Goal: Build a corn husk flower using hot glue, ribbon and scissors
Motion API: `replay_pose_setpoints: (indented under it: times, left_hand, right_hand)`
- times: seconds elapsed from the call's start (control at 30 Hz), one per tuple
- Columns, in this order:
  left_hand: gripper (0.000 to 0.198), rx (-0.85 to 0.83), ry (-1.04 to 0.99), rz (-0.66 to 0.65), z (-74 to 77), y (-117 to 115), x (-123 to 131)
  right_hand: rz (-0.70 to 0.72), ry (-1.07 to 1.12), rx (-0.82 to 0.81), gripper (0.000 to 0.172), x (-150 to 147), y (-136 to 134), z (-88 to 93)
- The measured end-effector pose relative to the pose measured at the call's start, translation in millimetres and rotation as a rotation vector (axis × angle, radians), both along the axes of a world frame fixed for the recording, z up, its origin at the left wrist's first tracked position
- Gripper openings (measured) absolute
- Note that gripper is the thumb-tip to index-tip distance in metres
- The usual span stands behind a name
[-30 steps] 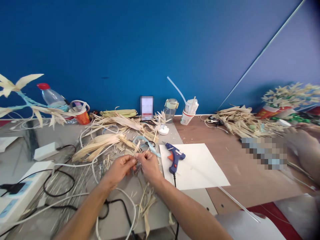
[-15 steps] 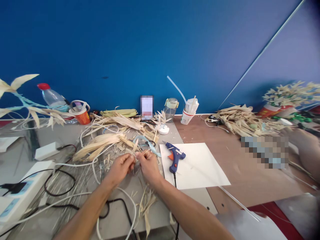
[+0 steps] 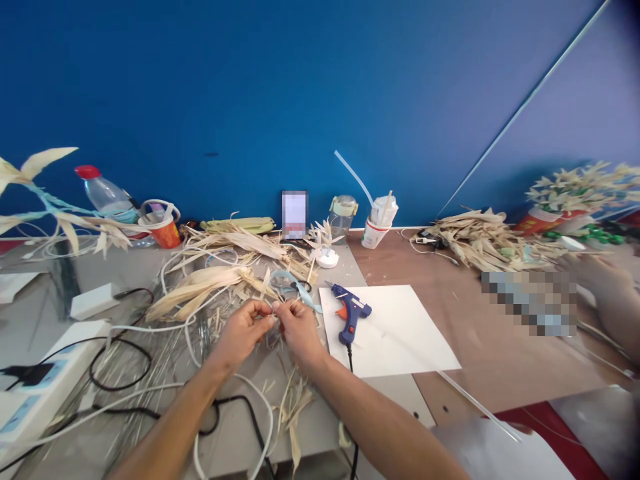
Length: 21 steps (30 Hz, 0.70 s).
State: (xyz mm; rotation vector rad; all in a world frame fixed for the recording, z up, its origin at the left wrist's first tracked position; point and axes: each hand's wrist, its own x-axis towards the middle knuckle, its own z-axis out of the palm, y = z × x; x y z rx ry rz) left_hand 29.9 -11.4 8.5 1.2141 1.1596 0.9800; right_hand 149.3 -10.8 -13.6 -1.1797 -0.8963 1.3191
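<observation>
Pinched shut, fingertip to fingertip: left hand [image 3: 243, 331] and right hand [image 3: 299, 330] share one thin husk strip [image 3: 273, 315] mid-desk. Glue gun [image 3: 350, 312] lies at 3 o'clock. Risk, likely: the dry strip splits if tugged apart

A blue wall [image 3: 250, 80] backs a grey table [image 3: 115, 270] and a brown table [image 3: 465, 317].

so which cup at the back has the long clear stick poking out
The white red-banded cup, right of the lidded jar; the orange-red cup far left has none.
</observation>
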Motion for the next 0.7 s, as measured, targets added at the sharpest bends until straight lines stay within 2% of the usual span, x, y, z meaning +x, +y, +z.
replay_pose_setpoints:
  times: [0.17,0.33,0.57,0.7]
  left_hand:
    - [0.023,0.023,0.062,0.007,0.0,-1,1]
    - [0.028,0.066,0.068,-0.001,-2.4,-1,-3]
    - [0.036,0.018,0.023,0.053,-2.5,-3,-4]
    - [0.039,-0.027,-0.037,0.02,-1.2,-1,-3]
  right_hand:
    - [0.033,0.025,-0.021,0.033,-1,-2,0.7]
    - [0.056,0.018,-0.007,0.03,1,-3,2.7]
    - [0.069,-0.117,0.164,0.025,6,-3,9.0]
    - [0.049,-0.175,0.208,0.024,7,-3,9.5]
